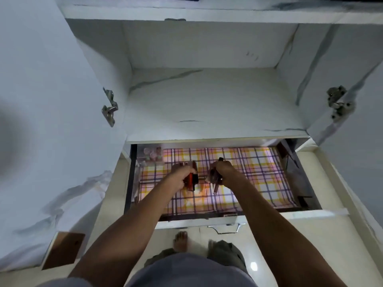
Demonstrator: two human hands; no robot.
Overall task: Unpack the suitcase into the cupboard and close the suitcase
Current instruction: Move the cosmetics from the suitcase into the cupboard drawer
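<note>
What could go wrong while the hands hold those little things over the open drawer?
The left hand grips red and dark tubes bunched together, so one might slip out and roll across the checked liner. The right hand holds clear tubes the same way. The drawer sticks out above a bare foot, so a dropped tube or a step forward could hurt.

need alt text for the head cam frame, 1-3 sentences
Seen from above, a person's left hand and right hand each hold small cosmetic tubes over an open drawer lined with pink-and-yellow plaid paper. Above the drawer is a white cupboard shelf between open doors; a few small jars sit in the drawer's back left corner.
</note>
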